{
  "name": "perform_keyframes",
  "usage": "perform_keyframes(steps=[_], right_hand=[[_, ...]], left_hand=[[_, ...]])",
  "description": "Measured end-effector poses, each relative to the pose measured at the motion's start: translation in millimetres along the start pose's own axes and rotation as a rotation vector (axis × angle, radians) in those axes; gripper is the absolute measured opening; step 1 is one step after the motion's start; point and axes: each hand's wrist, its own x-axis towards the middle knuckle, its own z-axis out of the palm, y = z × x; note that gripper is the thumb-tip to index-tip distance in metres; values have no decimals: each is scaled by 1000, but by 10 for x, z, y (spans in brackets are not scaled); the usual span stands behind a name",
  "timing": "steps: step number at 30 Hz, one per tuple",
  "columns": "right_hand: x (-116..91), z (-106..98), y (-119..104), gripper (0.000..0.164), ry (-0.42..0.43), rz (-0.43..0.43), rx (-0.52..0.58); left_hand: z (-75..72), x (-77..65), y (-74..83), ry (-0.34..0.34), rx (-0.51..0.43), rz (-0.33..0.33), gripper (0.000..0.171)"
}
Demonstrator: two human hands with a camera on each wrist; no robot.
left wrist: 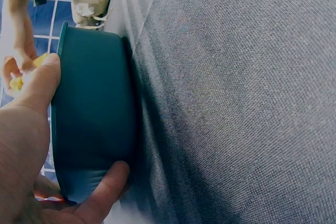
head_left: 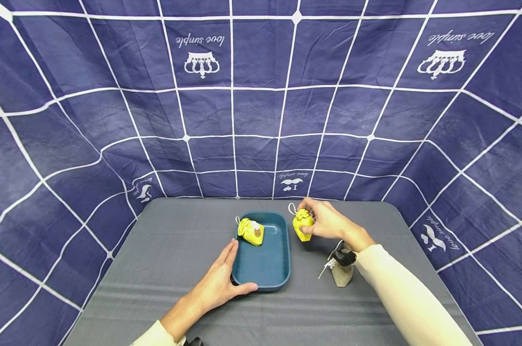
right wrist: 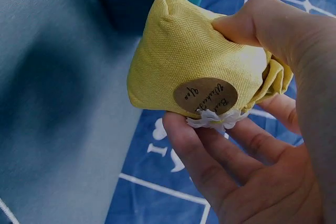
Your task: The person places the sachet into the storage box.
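My right hand [head_left: 328, 221] pinches a small yellow drawstring pouch [head_left: 301, 229] off the right side of a blue rectangular tray [head_left: 263, 269]. In the right wrist view, the thumb presses one side of the pouch and the fingers support the other; a round brown sticker [right wrist: 205, 96] and a white fabric flower [right wrist: 216, 120] show on it. Against the tray's near-left corner lies my left hand [head_left: 215, 286], fingers extended along its left side and thumb along its near edge. A second yellow pouch [head_left: 249, 230] rests inside the tray, toward the far left.
A beige drawstring pouch [head_left: 342, 276] with a white cord lies on the grey table [head_left: 170, 250], under my right wrist and right of the tray. Blue checked cloth [head_left: 261, 110] with white lines hangs behind the table and on both sides.
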Motion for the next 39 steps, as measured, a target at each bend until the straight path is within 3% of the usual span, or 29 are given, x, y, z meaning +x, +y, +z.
perform_keyframes(steps=[19, 39], right_hand=[[355, 217, -394, 46, 6, -150, -11], [604, 447, -556, 47, -62, -174, -26]], left_hand=[[7, -1, 8, -5, 8, -7, 138], [13, 4, -4, -7, -3, 1, 138]])
